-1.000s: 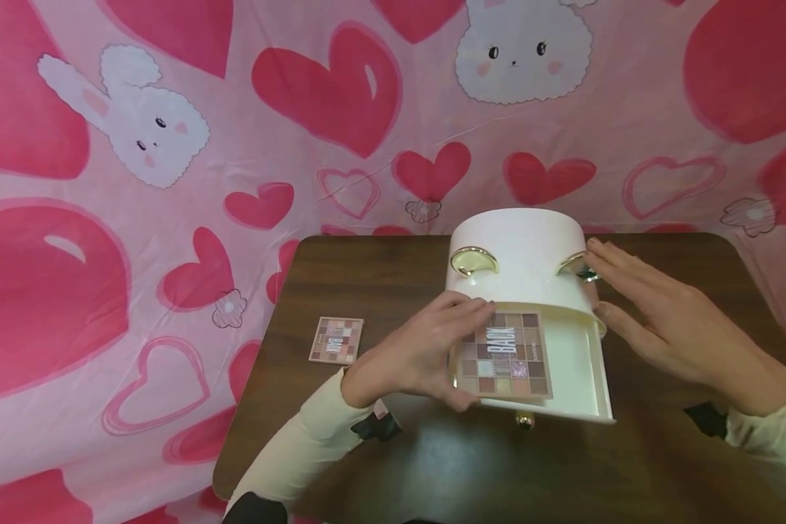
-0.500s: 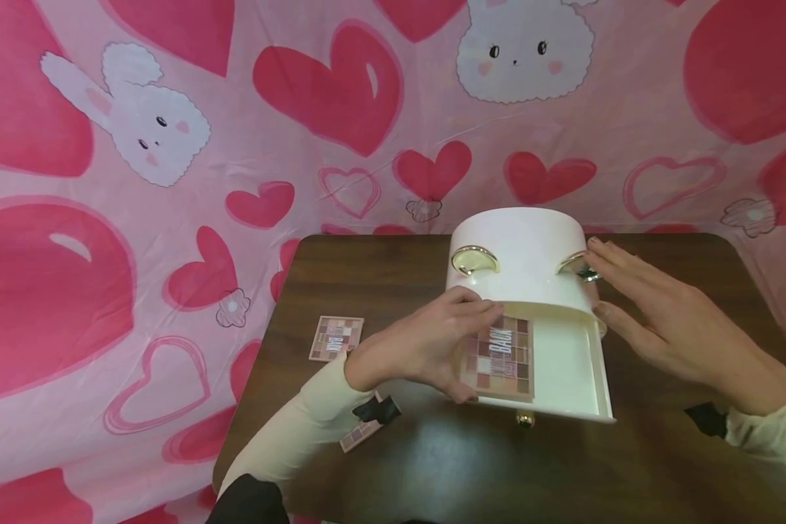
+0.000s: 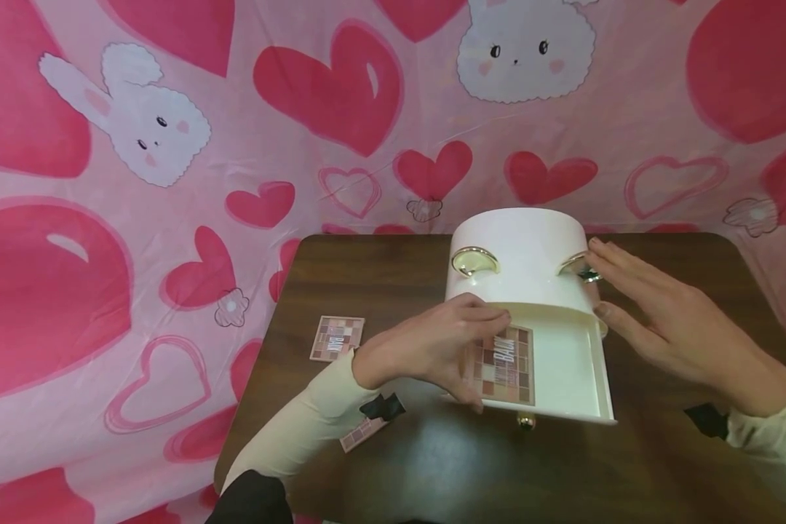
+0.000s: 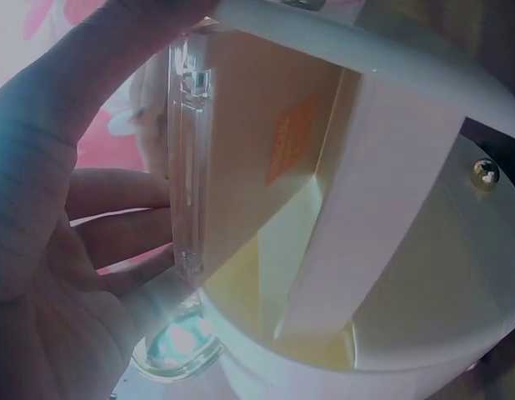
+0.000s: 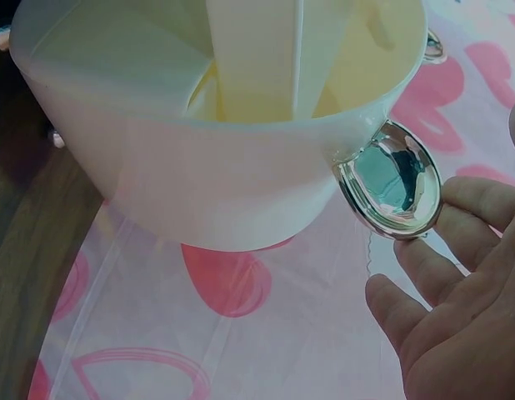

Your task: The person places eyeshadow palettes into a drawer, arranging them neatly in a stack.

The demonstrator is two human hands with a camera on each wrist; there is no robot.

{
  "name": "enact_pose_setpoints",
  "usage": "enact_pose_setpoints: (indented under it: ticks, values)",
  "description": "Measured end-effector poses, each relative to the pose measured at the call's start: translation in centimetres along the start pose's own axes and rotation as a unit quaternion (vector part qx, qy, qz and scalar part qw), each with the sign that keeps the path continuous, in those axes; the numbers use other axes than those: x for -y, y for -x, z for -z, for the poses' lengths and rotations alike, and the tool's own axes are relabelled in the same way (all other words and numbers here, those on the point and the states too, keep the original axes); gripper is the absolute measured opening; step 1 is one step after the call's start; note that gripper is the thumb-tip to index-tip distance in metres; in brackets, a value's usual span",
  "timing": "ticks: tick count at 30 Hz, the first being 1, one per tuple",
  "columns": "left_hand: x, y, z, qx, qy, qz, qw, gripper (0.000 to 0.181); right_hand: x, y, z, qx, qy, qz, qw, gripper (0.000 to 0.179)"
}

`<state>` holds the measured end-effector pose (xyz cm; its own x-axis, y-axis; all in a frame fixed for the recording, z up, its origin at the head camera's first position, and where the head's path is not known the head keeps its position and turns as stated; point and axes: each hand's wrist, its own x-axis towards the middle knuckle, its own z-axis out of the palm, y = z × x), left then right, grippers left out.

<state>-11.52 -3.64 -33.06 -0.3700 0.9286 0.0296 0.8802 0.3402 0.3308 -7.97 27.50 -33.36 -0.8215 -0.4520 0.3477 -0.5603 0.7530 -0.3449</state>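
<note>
Beige palette (image 3: 514, 370) lies over the left of the drawer (image 3: 566, 360), gripped by the nearer left hand (image 3: 440, 345). Right hand (image 3: 669, 322): fingers extended, right of the drawer.

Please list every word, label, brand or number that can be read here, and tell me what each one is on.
"BACK": on the held palette, in the left hand; the fainter lettering beside it is too blurred to read.
Flat palette on the table: large lettering, possibly "BACK" too, but too blurred to be sure.
Orange label, on the held palette's underside: too blurred to read.
Palette near the left sleeve: nothing readable.
</note>
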Motion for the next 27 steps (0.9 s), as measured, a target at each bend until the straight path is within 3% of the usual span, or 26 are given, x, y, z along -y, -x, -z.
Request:
enact_pose_setpoints:
  ticks: [10,16,19,22,27]
  values:
    - [0.5,0.3,-0.3,-0.016,-0.011,-0.007,0.9998,0.108,-0.1,-0.3,-0.1,0.001,0.011,0.001,0.9999,0.070]
    - [0.1,0.6,-0.4,-0.015,-0.048,-0.003,0.9987,0.103,-0.1,-0.2,-0.1,-0.004,0.009,0.002,1.0000,0.069]
    - [-0.1,0.9,-0.5,-0.022,-0.046,-0.003,0.9987,0.103,0.0,-0.2,-0.1,-0.001,0.008,-0.002,1.0000,0.069]
    - [-0.1,1.5,-0.6,-0.047,-0.019,-0.003,0.9987,0.099,0.1,-0.2,-0.1,-0.001,0.003,-0.001,1.0000,0.068]
    - [0.5,3.0,-0.8,-0.130,0.020,0.003,0.9914,0.092,0.2,-0.2,-0.1,0.000,0.000,-0.002,1.0000,0.070]
